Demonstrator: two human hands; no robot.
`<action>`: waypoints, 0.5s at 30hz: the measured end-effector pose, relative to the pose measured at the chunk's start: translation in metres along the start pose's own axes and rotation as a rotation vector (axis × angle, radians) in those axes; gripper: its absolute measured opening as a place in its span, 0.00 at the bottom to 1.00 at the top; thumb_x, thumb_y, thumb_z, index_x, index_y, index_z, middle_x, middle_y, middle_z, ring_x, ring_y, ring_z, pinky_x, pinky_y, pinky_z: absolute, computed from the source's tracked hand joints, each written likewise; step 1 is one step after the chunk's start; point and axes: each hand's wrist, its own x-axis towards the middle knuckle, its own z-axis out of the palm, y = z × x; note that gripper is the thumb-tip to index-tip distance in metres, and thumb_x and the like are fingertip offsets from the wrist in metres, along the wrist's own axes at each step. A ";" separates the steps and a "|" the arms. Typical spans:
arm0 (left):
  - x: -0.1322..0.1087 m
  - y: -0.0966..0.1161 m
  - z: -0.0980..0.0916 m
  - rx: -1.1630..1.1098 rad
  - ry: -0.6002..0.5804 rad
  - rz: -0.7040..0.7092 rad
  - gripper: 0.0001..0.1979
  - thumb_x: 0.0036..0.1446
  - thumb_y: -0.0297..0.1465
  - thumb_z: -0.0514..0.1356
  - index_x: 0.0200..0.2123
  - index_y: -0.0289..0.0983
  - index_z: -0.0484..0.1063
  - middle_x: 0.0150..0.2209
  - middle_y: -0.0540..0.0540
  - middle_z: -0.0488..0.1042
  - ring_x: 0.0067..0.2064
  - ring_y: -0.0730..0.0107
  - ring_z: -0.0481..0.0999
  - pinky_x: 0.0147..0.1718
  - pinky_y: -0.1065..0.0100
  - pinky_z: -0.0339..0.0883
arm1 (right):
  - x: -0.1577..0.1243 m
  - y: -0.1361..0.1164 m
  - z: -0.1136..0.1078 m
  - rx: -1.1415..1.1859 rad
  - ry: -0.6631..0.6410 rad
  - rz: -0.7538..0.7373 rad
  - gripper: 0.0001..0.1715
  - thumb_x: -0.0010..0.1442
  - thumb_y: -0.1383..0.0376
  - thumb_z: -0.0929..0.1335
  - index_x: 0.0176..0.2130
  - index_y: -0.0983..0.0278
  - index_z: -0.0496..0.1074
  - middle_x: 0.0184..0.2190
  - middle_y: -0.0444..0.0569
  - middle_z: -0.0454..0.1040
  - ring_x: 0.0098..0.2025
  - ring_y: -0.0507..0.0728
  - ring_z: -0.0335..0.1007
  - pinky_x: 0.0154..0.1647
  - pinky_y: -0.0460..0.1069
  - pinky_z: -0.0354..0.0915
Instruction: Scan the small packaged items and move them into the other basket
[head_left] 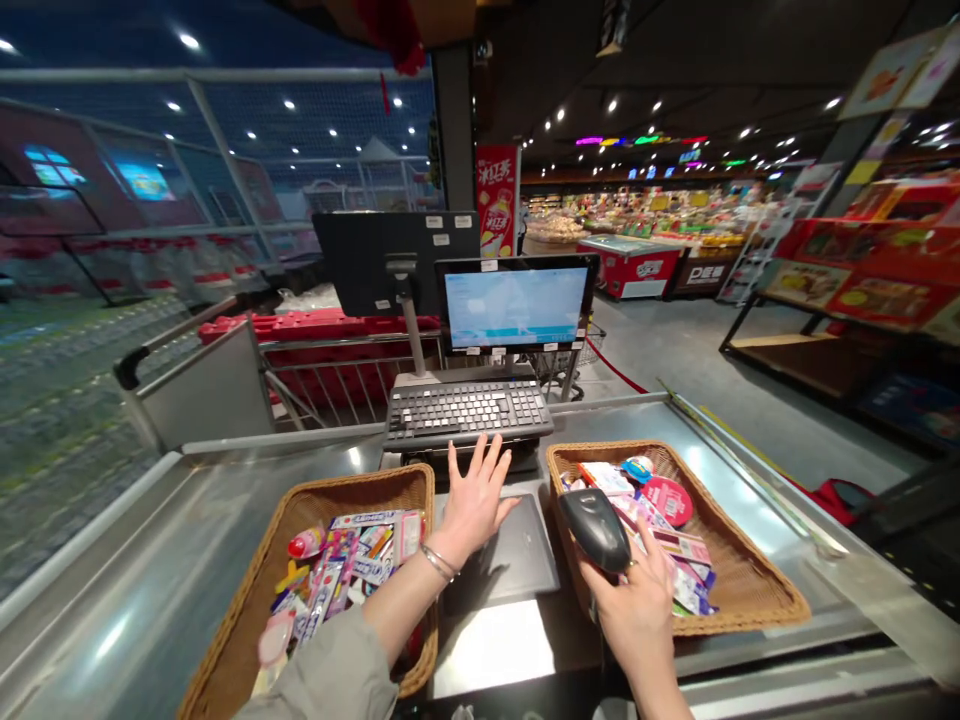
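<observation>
We note one steel checkout counter (187,540). On it, at 9 o'clock, sits the first wicker basket (375,488); at 3 o'clock, the second wicker basket (742,570). Between them lies a dark flat plate (521,555). At 12 o'clock stands the keyboard (466,410).

You can read the white characters 冰红茶 on the tall red poster (496,200). Print on the lit monitor screen (516,305) is too small.
</observation>
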 end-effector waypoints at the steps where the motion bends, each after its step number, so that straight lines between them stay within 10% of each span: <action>1: -0.005 -0.003 -0.001 0.004 -0.003 -0.011 0.33 0.62 0.46 0.53 0.67 0.39 0.53 0.70 0.39 0.47 0.71 0.48 0.39 0.63 0.30 0.29 | -0.002 -0.002 0.003 0.005 -0.038 -0.017 0.23 0.53 0.50 0.69 0.41 0.62 0.78 0.47 0.56 0.76 0.63 0.68 0.57 0.62 0.66 0.53; 15: -0.091 -0.051 -0.011 0.052 -0.081 -0.226 0.35 0.63 0.49 0.50 0.67 0.38 0.51 0.71 0.39 0.44 0.72 0.49 0.37 0.64 0.32 0.32 | -0.018 -0.043 0.044 0.119 -0.288 -0.153 0.20 0.54 0.51 0.68 0.37 0.62 0.78 0.47 0.55 0.76 0.65 0.67 0.54 0.63 0.65 0.53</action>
